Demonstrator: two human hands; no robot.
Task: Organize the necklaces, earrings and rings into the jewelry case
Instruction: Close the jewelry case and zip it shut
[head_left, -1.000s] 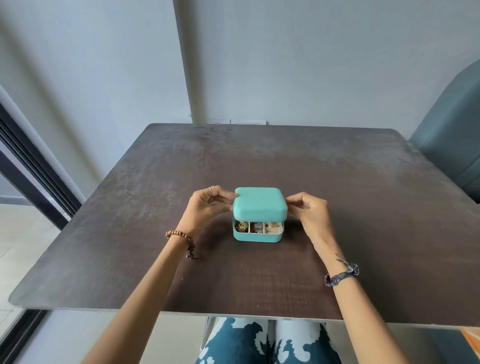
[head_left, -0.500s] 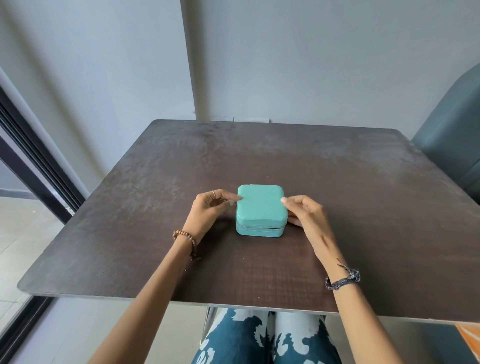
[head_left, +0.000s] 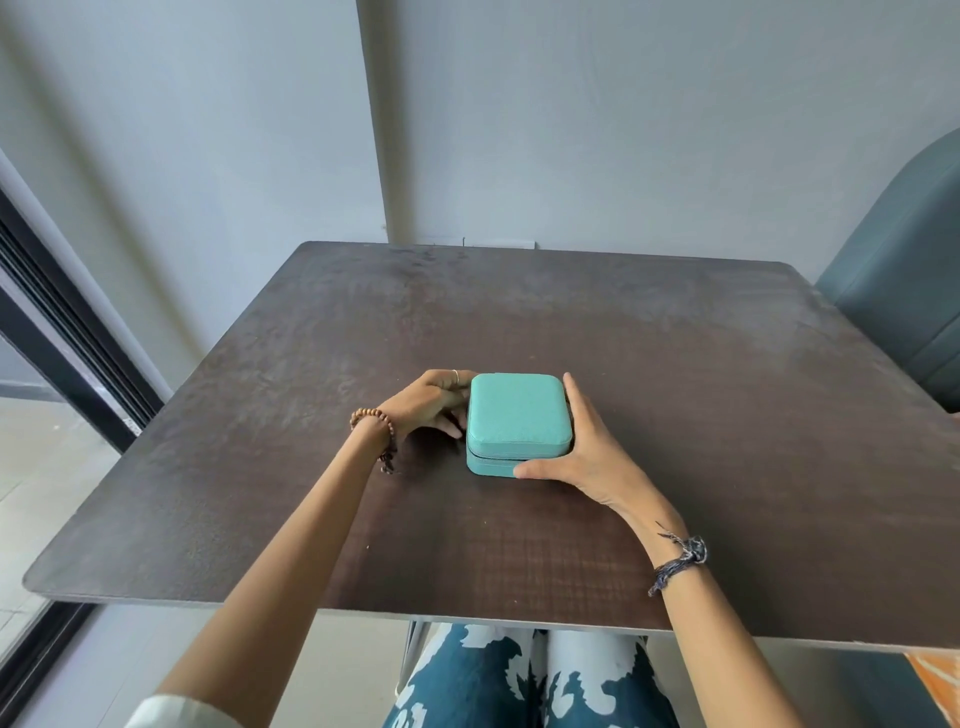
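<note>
Head view, jewelry case (head_left: 516, 410) lid now shut

jewelry case (head_left: 514, 410): turquoise, plain
tabletop (head_left: 675, 364): dark brown, mottled grain
left bracelet (head_left: 375, 422): brown beads
right bracelet (head_left: 680, 561): navy-grey thread
trousers (head_left: 524, 680): teal, white blotches
chair (head_left: 904, 291): dark teal
wall (head_left: 623, 114): grey
</note>
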